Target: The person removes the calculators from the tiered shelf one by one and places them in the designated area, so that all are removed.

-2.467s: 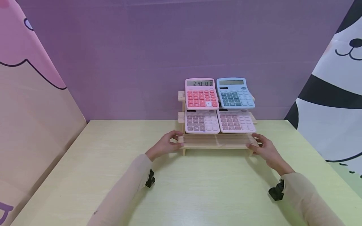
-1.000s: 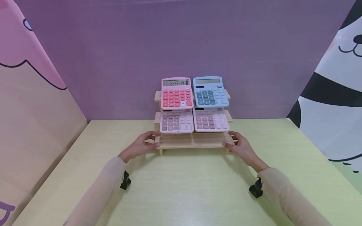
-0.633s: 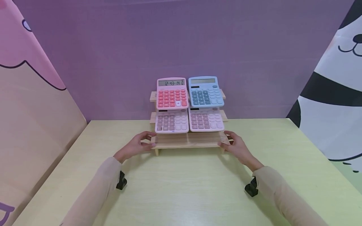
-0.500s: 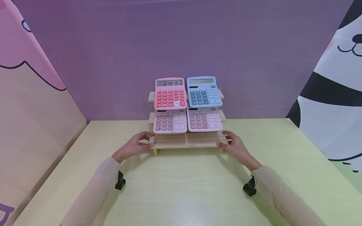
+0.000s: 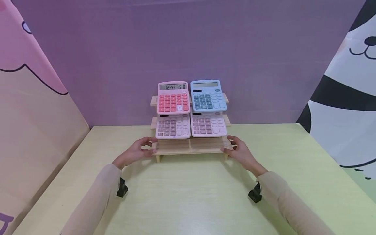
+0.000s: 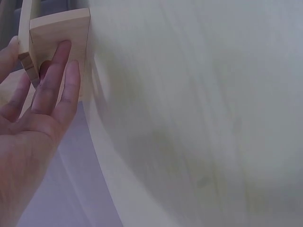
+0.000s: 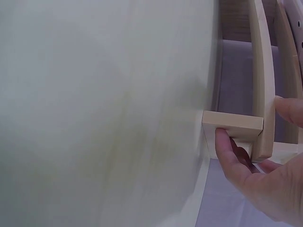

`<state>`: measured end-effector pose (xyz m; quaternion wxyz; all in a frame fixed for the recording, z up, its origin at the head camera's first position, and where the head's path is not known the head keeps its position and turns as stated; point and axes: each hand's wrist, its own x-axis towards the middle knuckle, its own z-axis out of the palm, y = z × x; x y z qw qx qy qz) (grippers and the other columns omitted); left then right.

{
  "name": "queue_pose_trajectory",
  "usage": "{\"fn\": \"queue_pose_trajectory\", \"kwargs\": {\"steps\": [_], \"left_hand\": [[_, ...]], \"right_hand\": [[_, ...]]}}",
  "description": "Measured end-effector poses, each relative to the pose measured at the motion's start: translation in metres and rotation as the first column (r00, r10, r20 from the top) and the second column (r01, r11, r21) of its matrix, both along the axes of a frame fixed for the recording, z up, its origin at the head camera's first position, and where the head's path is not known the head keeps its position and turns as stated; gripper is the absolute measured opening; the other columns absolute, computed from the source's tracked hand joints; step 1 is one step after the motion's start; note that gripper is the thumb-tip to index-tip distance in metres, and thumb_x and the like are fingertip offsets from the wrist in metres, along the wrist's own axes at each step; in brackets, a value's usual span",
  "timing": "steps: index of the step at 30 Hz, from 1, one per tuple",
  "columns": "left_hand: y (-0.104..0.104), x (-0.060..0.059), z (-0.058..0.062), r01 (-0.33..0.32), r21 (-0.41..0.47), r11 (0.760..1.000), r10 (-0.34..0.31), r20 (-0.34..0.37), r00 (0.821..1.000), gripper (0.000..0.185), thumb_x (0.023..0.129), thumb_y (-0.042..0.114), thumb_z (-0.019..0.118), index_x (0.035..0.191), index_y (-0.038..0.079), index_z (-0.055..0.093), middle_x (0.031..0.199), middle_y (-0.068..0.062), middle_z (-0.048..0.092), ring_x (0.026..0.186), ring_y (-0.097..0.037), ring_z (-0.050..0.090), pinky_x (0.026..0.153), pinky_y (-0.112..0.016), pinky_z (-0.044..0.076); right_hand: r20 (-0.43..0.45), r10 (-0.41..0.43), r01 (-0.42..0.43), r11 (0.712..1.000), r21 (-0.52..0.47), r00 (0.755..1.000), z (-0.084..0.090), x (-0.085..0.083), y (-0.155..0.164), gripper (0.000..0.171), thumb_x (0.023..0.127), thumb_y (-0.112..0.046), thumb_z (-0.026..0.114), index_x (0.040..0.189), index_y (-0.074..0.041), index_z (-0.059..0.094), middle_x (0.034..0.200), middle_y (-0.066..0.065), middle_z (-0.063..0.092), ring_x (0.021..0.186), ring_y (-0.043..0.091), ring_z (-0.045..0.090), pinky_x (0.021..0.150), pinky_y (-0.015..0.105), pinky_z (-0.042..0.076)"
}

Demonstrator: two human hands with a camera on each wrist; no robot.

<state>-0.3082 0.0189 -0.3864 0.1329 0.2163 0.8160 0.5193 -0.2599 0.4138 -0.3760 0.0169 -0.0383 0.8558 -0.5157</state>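
Note:
A three-tier wooden rack stands on the pale green table against the purple wall. Its top tier holds a pink calculator with red keys and a blue calculator. Two pale pink calculators sit on the middle tier. My left hand grips the left end of the bottom shelf, thumb on top. My right hand grips the right end the same way. In the left wrist view my fingers lie against the rack's leg. In the right wrist view a fingertip presses the other leg.
A pink and tan cartoon panel closes the left side, and a black-and-white cartoon panel closes the right. The purple wall runs behind the rack. Bare tabletop stretches in front of the rack and to both sides.
Both hands have slid the rack with its calculators to the left along the back of the table. The grip on both ends is unchanged.

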Motion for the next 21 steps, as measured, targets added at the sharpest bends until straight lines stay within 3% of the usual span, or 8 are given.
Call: {"fn": "queue_pose_trajectory", "kwargs": {"steps": [10, 21], "left_hand": [[-0.0008, 0.0018, 0.001, -0.015, -0.005, 1.0, 0.015, 0.021, 1.0, 0.049, 0.086, 0.016, 0.064, 0.13, 0.007, 0.043, 0.123, -0.017, 0.044, 0.092, -0.022, 0.057, 0.08, -0.029, 0.055], [0.0031, 0.0028, 0.001, -0.059, -0.025, 0.998, 0.06, 0.021, 0.998, 0.049, 0.086, 0.02, 0.064, 0.129, 0.007, 0.044, 0.121, -0.016, 0.046, 0.103, -0.028, 0.05, 0.079, -0.029, 0.054]], "right_hand": [[0.006, -0.009, 0.009, 1.0, 0.005, 1.0, -0.0027, -0.0047, 0.0007, 0.066, 0.087, -0.013, 0.061, 0.139, 0.005, 0.025, 0.122, 0.027, 0.04, 0.094, 0.027, 0.049, 0.077, 0.034, 0.055], [0.018, -0.003, 0.003, 1.0, 0.014, 1.0, -0.0014, -0.005, 0.0021, 0.067, 0.087, -0.015, 0.061, 0.14, 0.004, 0.024, 0.124, 0.027, 0.039, 0.096, 0.028, 0.049, 0.077, 0.034, 0.055]]}}
